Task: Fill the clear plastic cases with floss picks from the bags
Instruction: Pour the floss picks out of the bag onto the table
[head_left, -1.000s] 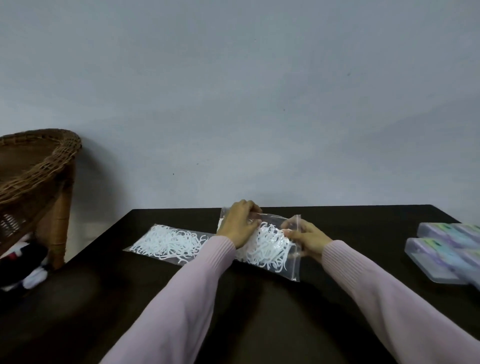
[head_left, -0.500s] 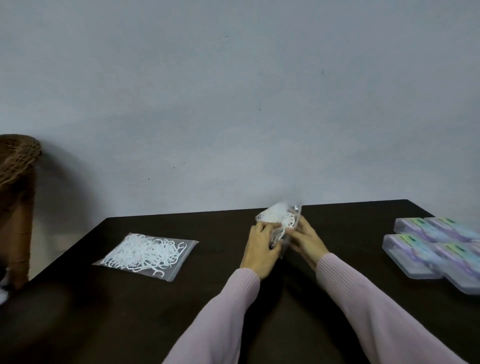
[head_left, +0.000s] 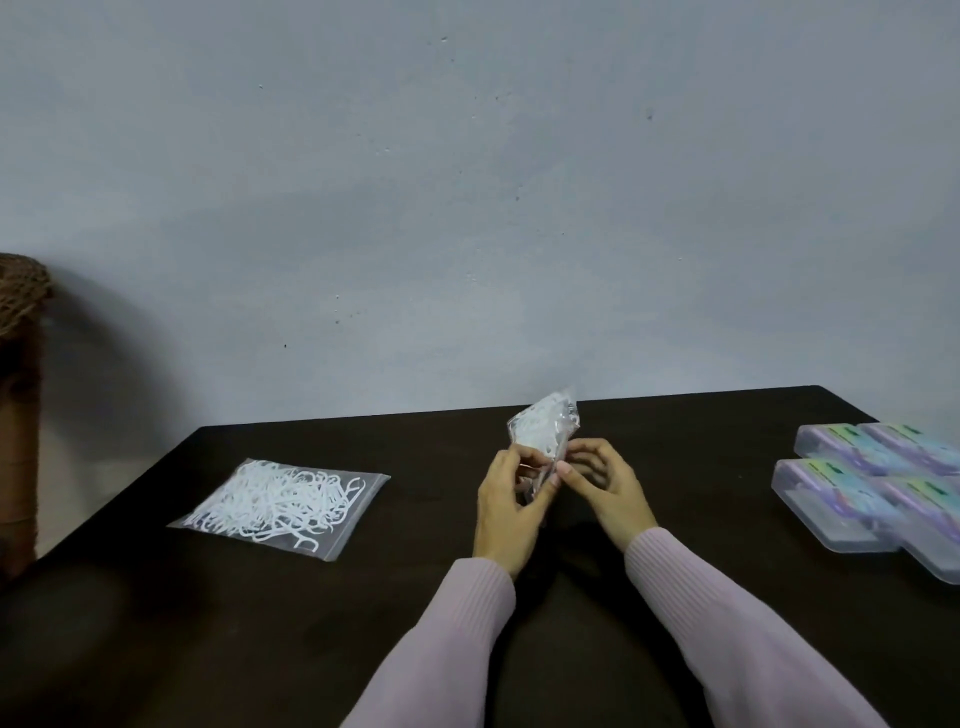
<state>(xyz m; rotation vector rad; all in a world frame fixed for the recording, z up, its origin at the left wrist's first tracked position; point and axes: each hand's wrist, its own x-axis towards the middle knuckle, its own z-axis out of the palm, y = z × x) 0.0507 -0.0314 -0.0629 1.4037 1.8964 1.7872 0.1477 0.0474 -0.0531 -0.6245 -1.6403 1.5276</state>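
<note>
Opening the first bag of floss picks, head view only.

Both hands are holding a small clear zip bag stuffed with white floss picks (head_left: 545, 428) upright above the dark brown table (head_left: 363, 613): the left hand (head_left: 511, 506) and the right hand (head_left: 605, 491) are pinching its near edge, fingers curled on the film. It's probably light, crinkly and slippery, so gripping right at the seal looks smartest. A second flat clear bag of white picks (head_left: 280, 504) is lying to the left, and the clear plastic cases with pastel labels (head_left: 878, 488) are sitting at the right, not yet touched.
</note>
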